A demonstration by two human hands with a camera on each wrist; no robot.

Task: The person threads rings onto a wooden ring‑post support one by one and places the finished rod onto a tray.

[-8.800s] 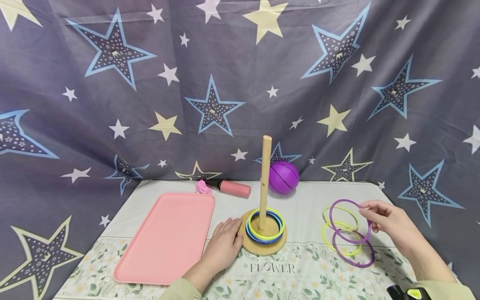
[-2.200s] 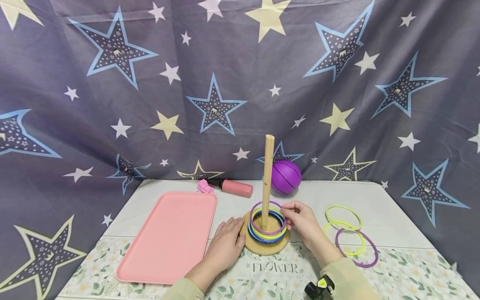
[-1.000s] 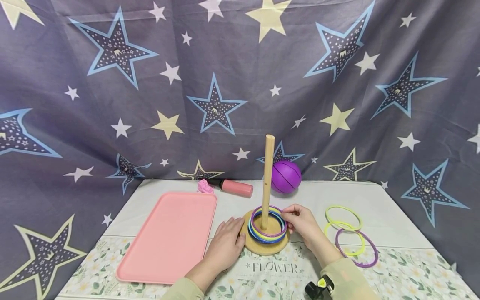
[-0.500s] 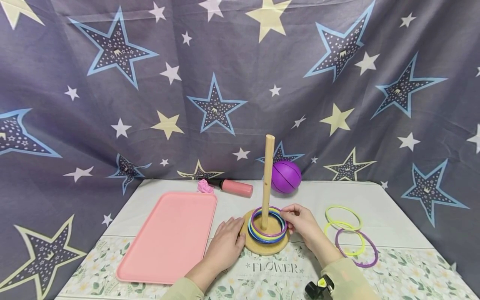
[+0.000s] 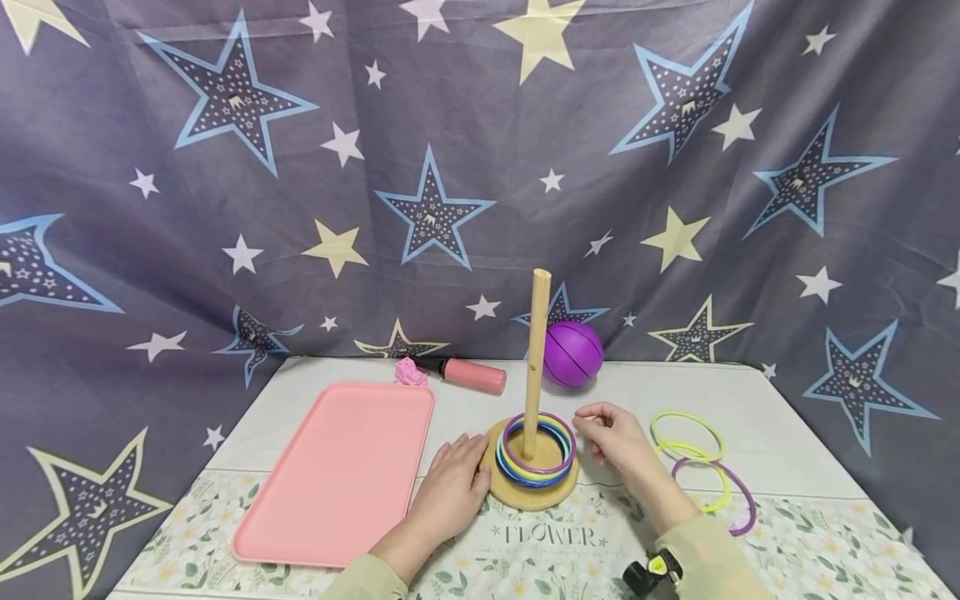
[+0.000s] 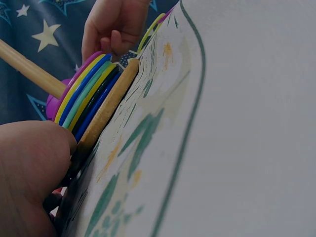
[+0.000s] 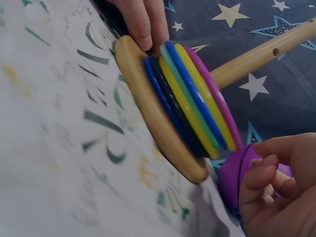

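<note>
A wooden peg (image 5: 537, 358) stands upright on a round wooden base (image 5: 532, 498). Several stacked rings in blue, black, yellow and teal circle its foot, topped by a purple ring (image 5: 573, 454). My left hand (image 5: 453, 487) rests at the base's left edge with fingers extended; in the right wrist view its fingertips (image 7: 143, 37) touch the base beside the rings. Just right of the stack, my right hand (image 5: 618, 442) holds nothing, its fingers loosely bent and a small gap from the purple ring.
Two yellow rings (image 5: 687, 414) and another purple ring (image 5: 750, 508) lie overlapping at the right. A pink tray (image 5: 337, 475) lies at left. Behind are a pink-and-black pump (image 5: 474, 376), a crumpled pink item (image 5: 409, 372) and a purple ball (image 5: 573, 354) near the star-patterned curtain (image 5: 480, 125).
My right hand brought a purple ring from the pile at the right onto the peg, lowered it onto the stack, then let go and drew slightly right. My left hand stayed at the base.
</note>
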